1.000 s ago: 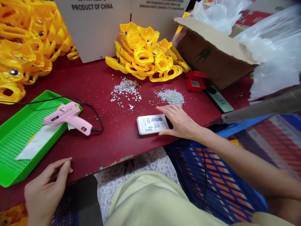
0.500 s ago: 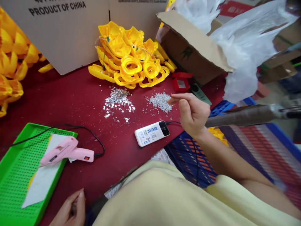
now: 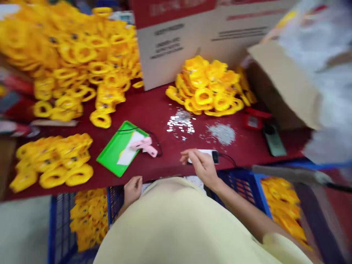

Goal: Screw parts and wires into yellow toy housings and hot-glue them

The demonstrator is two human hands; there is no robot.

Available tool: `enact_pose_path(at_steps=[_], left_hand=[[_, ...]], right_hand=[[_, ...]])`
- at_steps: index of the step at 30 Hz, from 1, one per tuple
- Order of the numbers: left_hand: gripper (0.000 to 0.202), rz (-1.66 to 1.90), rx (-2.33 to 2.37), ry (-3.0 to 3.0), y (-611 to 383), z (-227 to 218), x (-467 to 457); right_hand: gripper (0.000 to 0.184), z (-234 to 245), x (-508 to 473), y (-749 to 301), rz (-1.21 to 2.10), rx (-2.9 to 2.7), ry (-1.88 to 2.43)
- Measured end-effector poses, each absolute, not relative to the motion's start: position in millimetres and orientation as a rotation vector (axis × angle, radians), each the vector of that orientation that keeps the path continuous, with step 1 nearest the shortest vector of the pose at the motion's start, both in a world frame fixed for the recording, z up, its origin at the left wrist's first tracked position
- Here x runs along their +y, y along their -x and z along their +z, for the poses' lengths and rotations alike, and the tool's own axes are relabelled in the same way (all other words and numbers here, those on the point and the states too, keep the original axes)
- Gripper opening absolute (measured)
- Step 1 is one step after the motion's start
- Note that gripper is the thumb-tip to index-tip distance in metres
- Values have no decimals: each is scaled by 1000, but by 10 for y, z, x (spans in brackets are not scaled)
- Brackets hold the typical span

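Note:
My right hand [image 3: 202, 167] is over the white power bank [image 3: 208, 156], covering part of it. Its fingers are bent and drawn together; whatever they may hold is too small or blurred to see. At the table's front edge my left hand [image 3: 133, 190] is curled closed, and its inside is hidden. Beyond the right hand lie a heap of small silver screws [image 3: 224, 134] and a heap of shiny washers [image 3: 181, 123]. A pink glue gun [image 3: 144, 144] rests across the right rim of a green tray [image 3: 108, 156], partly on a white sheet [image 3: 128, 154].
Yellow plastic parts [image 3: 205, 80] are piled behind the heaps, with a larger pile [image 3: 82, 55] at the left. A printed carton [image 3: 170, 44] stands at the back. An open brown box [image 3: 286, 80] and a green phone-like object [image 3: 275, 141] are right. Blue crates [image 3: 62, 220] sit below.
My right hand has moved from beside the screw heap back and left to the power bank. The view has swung left and widened, bringing in more yellow parts. My left hand stays curled.

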State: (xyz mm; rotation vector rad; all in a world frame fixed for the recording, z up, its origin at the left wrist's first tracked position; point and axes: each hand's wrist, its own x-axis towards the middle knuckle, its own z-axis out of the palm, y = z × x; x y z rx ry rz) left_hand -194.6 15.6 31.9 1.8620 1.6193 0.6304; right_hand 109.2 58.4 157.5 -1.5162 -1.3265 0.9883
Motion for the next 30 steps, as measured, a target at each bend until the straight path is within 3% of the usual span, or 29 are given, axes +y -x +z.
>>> enact_pose_path(at_steps=[5,10,16,24,30], left_hand=[[26,754,2045,-1620,2544,680,-114],[24,948,2384,-1336,3272,831,-120],[26,1013,2531,-1100,3913,632,251],[36,899,2484,-859,4142,252,594],[34,783,2377,-760,4180,199,695]], right_hand=[[28,1455,692,-194,1702,-1645,1319],[33,1461,810,590,1901,-1778,1220],[38,1370,858,1469,2058,-1768,1331],[39,849,1237,2715,1866,-2012,1673],[39,680,1417,3060,1678,-2070,1863]])
